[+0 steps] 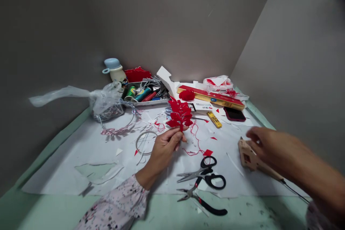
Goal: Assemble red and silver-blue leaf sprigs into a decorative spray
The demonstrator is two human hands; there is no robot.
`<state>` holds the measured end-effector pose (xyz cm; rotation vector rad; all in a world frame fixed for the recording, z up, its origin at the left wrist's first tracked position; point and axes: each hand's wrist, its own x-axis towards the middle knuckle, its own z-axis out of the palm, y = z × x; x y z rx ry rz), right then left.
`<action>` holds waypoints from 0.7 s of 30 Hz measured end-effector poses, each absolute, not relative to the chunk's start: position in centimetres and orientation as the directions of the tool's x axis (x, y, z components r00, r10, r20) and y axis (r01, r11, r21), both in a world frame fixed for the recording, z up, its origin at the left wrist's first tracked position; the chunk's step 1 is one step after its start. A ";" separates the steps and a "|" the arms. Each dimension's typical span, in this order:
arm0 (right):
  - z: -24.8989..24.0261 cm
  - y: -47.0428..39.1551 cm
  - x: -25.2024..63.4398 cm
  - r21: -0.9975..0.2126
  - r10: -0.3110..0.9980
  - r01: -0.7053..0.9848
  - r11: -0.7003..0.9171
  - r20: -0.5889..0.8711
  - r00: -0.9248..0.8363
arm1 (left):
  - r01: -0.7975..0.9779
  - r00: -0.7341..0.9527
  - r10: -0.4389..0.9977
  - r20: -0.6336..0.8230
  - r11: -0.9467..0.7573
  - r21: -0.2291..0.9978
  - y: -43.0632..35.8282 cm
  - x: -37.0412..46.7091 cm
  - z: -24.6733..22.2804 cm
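Observation:
A red leafy ornament [180,113] stands upright at the middle of the table, its stem pinched between the thumb and fingers of my left hand [168,143]. On the right, my right hand [260,140] hovers over or beside a beige corded tool [249,158], its fingers curled and slightly blurred; whether it touches the tool is unclear. Scissors [202,174] with black handles and black-handled pliers [199,201] lie in front of my left hand. Red thread [198,140] and small red scraps [208,152] are scattered beside the ornament.
At the back, a metal tray [151,102] holds thread spools and tools, beside a bottle [115,72]. A long red and gold box [212,97], a phone [234,114] and a yellow item [214,119] lie back right. A wire hoop [137,143] and plastic bag [106,97] are left.

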<state>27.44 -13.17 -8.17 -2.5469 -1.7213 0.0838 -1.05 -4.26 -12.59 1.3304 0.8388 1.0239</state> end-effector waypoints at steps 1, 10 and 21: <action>-9.0 -13.8 28.8 -0.023 0.909 0.914 -0.404 -0.116 0.399 | -0.101 0.344 0.936 0.078 -0.045 0.994 -4.2 -1.0 -12.6; -13.4 -15.7 30.3 0.048 0.875 0.925 -0.378 -0.309 0.373 | -0.104 0.406 0.912 0.054 -0.013 0.995 -4.3 -0.9 -12.8; -11.3 -16.3 31.9 -0.070 0.897 0.924 -0.377 -0.277 0.345 | 0.002 0.450 0.886 0.111 -0.126 0.992 -4.4 -1.2 -12.8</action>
